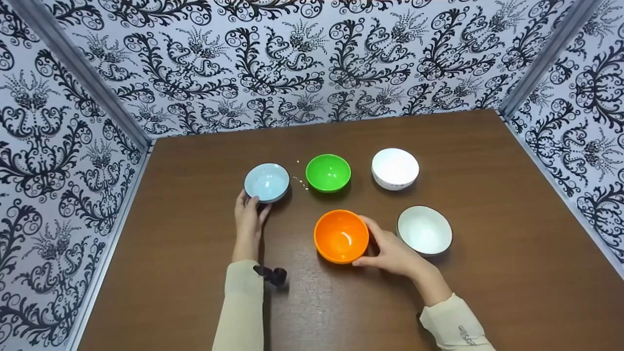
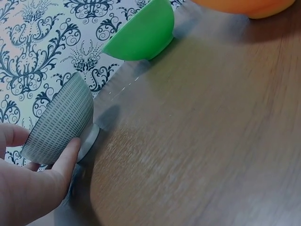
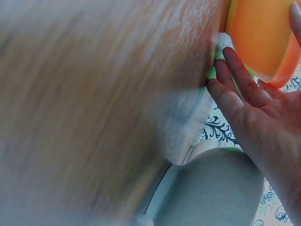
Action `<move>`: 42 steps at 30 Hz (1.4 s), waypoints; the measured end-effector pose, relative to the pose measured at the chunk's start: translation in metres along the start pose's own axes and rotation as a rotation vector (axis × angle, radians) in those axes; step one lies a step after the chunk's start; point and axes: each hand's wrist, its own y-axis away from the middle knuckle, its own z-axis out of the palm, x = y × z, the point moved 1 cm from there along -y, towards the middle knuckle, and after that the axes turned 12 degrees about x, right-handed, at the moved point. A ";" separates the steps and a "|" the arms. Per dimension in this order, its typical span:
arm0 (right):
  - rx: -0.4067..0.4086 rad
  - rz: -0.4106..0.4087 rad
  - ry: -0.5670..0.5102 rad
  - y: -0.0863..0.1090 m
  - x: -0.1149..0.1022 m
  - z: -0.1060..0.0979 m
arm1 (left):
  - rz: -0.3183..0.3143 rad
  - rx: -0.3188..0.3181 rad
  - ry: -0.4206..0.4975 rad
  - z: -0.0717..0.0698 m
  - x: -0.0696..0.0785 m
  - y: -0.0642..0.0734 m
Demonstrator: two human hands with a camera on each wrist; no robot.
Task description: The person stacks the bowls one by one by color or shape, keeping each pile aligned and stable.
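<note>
All 5 bowls separate on the worktop [image 1: 161, 273], 2 in hand, 3 untouched; likely early on. Left of centre: light blue bowl [image 1: 267, 181], left hand [image 1: 247, 214] gripping its near side, thumb low on the wall, a finger at the rim. Green bowl [image 1: 328, 173] mid, toward back edge. Orange bowl [image 1: 341, 236] nearer front edge, right hand [image 1: 392, 251] in a wide hold, thumb and forefinger spanning its right side; firmness can't tell. White bowl [image 1: 395, 168] toward back edge, pale bowl [image 1: 424, 230] rightmost.
</note>
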 end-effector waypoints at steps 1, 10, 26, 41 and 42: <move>-0.001 0.007 -0.001 0.000 0.000 0.000 | 0.000 0.002 0.004 0.000 0.000 0.000; -0.001 -0.003 0.001 0.000 0.000 0.000 | 0.000 0.009 -0.002 0.001 0.002 0.000; -0.015 0.017 -0.017 0.000 0.001 0.001 | 0.003 0.007 -0.014 -0.001 0.006 0.005; -0.010 0.032 0.003 0.000 -0.002 0.000 | 0.024 -0.019 -0.070 0.000 0.025 0.024; -0.011 0.031 0.002 0.000 -0.002 0.000 | 0.023 -0.027 -0.071 0.000 0.027 0.025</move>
